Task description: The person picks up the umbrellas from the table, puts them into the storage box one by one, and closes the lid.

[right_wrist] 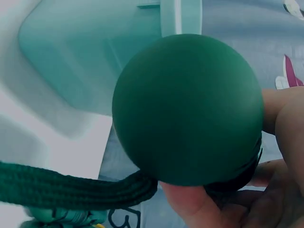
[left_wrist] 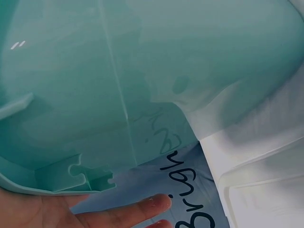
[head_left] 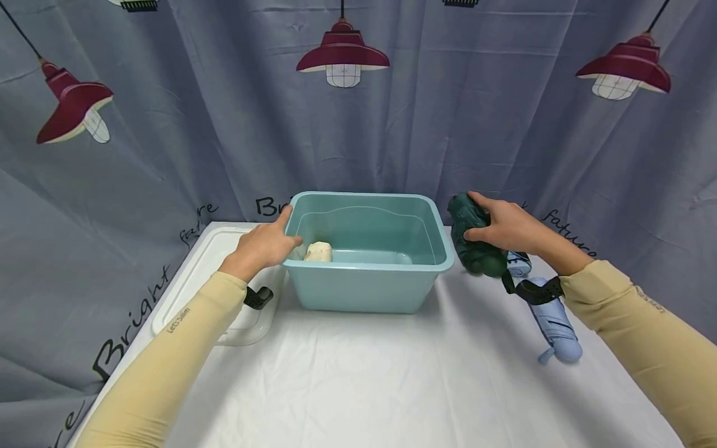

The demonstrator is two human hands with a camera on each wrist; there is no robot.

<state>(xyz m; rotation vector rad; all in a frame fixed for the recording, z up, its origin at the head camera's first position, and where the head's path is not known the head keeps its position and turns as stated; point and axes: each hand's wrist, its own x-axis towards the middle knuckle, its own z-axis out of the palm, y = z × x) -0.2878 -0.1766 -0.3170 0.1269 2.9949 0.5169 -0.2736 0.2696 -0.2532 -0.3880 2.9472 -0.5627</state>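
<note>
My right hand (head_left: 504,227) grips a folded dark green umbrella (head_left: 473,239) beside the right end of a teal plastic bin (head_left: 364,289). In the right wrist view, the umbrella's rounded green handle end (right_wrist: 187,109) faces the camera, with a green cord strap (right_wrist: 71,186) hanging from it. At the bin's left rim, my left hand (head_left: 263,249) rests with the thumb over the edge. The left wrist view shows straight fingers (left_wrist: 133,211) outside the wall; the thumb is hidden there. Inside the bin, near its left end, lies a cream-coloured bundle (head_left: 318,251).
A folded light blue umbrella (head_left: 557,330) lies on the white table (head_left: 358,386) at the right, with another rolled blue item (head_left: 518,264) behind it, partly hidden. A white lid (head_left: 193,280) lies left of the bin. A grey-blue curtain (head_left: 426,124) hangs behind.
</note>
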